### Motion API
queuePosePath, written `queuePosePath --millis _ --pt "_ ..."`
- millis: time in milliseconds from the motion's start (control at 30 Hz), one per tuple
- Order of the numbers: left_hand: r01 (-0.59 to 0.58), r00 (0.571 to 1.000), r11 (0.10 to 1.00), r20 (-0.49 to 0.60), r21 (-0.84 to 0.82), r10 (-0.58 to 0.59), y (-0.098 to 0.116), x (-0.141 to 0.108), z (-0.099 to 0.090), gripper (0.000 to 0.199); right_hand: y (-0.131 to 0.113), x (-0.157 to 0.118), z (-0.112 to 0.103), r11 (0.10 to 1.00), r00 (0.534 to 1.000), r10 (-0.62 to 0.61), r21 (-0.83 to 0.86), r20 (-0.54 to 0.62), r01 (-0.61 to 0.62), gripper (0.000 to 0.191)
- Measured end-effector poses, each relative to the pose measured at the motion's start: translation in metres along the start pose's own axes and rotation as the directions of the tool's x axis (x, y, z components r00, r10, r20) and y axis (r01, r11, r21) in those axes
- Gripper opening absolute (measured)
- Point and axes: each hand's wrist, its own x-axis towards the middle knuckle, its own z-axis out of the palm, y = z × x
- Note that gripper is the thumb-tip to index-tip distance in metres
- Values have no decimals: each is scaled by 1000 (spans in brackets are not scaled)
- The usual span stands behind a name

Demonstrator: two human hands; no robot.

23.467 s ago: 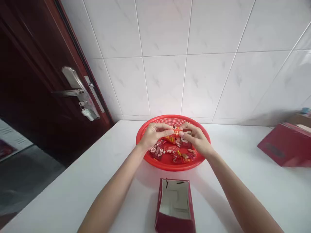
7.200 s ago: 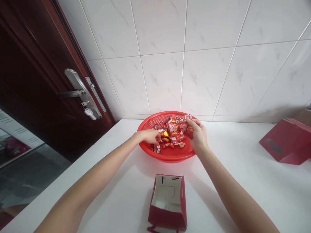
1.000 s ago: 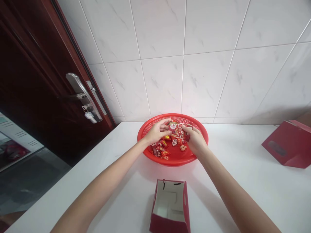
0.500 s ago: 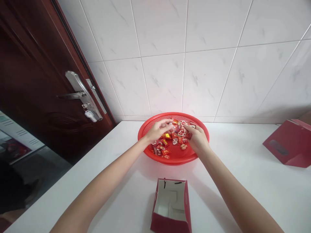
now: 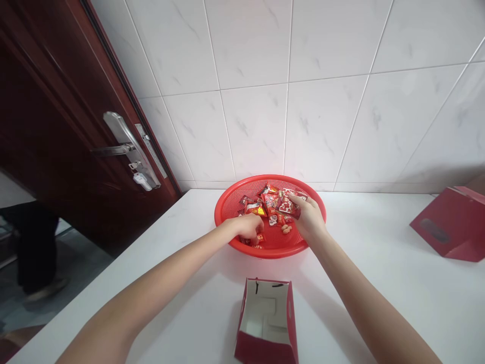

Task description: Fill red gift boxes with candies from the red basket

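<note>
A red mesh basket (image 5: 282, 251) holds several small wrapped sweets (image 5: 271, 200) in red and gold wrappers, plus a few brown nuts (image 5: 286, 229). My left hand (image 5: 248, 226) reaches into the basket's near left part, its fingers curled down among the sweets; whatever they grip is hidden. My right hand (image 5: 309, 217) is at the basket's right side, thumb and fingers closed on a red-and-white patterned packet (image 5: 287, 202).
An open dark red carton (image 5: 267, 349) with a white inside stands on the white table (image 5: 182, 303) in front of the basket. Another dark red box (image 5: 450, 222) sits far right. A tiled wall rises behind; a door (image 5: 56, 101) and a person's dark-clothed legs (image 5: 36, 247) are left.
My left hand has moved down and towards me inside the basket, and its fingers have curled. My right hand stays nearly still with the packet. The person at left has shifted.
</note>
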Motion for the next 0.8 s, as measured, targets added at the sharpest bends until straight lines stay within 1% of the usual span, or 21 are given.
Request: queuePosePath --millis 100,167,233,267,300,333,400,433,500,600,700,800 --pt "-5 1000 1000 12 0 5 2 -3 0 16 1 1 -1 1000 1000 1 -16 13 -1 19" --pt "-24 999 1000 -21 -4 24 5 -4 -2 13 2 1 -2 1000 1000 2 -20 18 -2 17" --pt "-54 994 999 -100 -7 53 8 -6 -6 9 3 3 -2 1000 1000 -4 -19 14 4 14" --pt "-83 982 996 -175 -37 75 10 -6 -8 9 3 4 -3 1000 1000 -9 -19 9 9 13" --pt "-127 959 987 -264 -95 98 11 -7 -10 12 3 4 -3 1000 1000 -12 -17 4 12 13" --pt "-189 927 965 -357 -179 115 13 -8 -12 18 3 5 -3 1000 1000 -13 -15 3 13 13" --pt "-341 851 867 -511 -364 120 16 -11 -15 31 3 6 -3 1000 1000 1 -18 17 -1 14" --pt "-405 822 803 -559 -437 110 18 -12 -15 36 2 6 -4 1000 999 14 -26 35 -13 16" --pt "-479 788 709 -610 -518 88 22 -16 -14 42 0 5 -4 998 995 43 -42 88 -39 19" --pt "-537 743 628 -669 -563 36 28 -21 -9 41 -3 2 -4 997 987 67 -56 144 -60 25" --pt "-570 710 594 -704 -568 9 32 -24 -5 40 -5 -1 -3 993 984 83 -94 159 -68 28" --pt "-575 707 600 -707 -557 20 32 -26 -3 39 -6 -2 -1 993 976 85 -95 199 -67 28"
